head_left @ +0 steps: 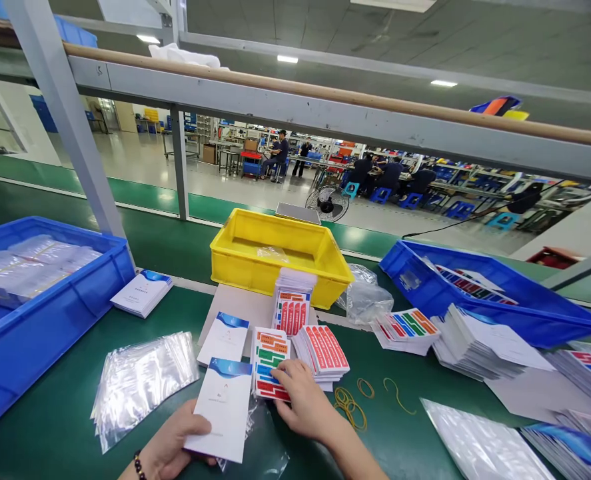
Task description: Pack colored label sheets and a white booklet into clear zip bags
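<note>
My left hand (180, 437) is closed on a white booklet (222, 407) with a blue printed top, its thumb lying across the lower left of the cover. My right hand (305, 400) pinches at the right edge of a sticker sheet (270, 357) printed in orange, green, blue and red, on top of a stack. Whether that sheet is lifted from the stack is hard to see. Behind the held booklet lies another blue-topped booklet (224, 339). Red-printed sheets (324, 350) are stacked beside my right hand, and a further stack of red-striped sheets (293, 312) stands behind.
Clear plastic bags (145, 380) lie at left, near a booklet stack (142, 293). Blue bins (60, 327) (475, 293) flank a yellow bin (280, 250). Rubber bands (350, 408) rest right of my hand. More booklets (485, 343) and a plastic bag pile (480, 443) sit at right.
</note>
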{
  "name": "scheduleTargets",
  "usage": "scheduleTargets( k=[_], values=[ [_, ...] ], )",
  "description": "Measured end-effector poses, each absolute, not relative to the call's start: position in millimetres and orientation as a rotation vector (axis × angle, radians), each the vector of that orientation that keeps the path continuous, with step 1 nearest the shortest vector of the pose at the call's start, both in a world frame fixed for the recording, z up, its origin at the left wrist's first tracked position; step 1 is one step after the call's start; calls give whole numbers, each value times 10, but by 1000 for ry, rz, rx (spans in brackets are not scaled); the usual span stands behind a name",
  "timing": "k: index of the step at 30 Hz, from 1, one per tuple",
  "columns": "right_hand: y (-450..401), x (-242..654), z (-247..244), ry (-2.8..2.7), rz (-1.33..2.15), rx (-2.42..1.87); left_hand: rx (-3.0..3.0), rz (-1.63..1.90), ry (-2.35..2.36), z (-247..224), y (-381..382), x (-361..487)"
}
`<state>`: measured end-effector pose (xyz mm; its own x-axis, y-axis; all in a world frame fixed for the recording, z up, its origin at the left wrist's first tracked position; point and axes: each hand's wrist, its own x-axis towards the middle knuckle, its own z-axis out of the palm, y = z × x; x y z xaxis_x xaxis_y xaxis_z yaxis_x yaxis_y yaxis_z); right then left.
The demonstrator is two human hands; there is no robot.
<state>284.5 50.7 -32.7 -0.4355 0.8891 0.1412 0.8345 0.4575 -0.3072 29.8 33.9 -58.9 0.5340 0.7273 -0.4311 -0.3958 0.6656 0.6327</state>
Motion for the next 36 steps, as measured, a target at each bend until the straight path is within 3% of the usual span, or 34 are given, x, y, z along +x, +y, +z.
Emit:
scheduleTargets(
  k=[5, 11, 19, 21, 26, 28, 36],
  values=[
    [604, 2944, -243, -2388, 368, -1352, 527, 678, 621, -552, 242, 310],
    [452, 2857, -19, -2033, -77, -1108, 400, 695, 837, -444, 216, 445],
    [77, 2366, -132, -2330, -76, -665, 283, 706, 770, -367, 249, 679],
    [139, 2567, -129, -2260, -3, -852, 299, 682, 850, -377, 247, 664],
    [550, 3302, -14, -1917, -96, -2027, 357, 534, 843, -324, 265, 681],
    [708, 3444, -14, -1846, -89, -2251, 411, 510, 759, -267, 278, 776],
    [855, 3333, -40, -1809, 24, -2492, 593, 498, 680, -229, 365, 1176]
  ],
)
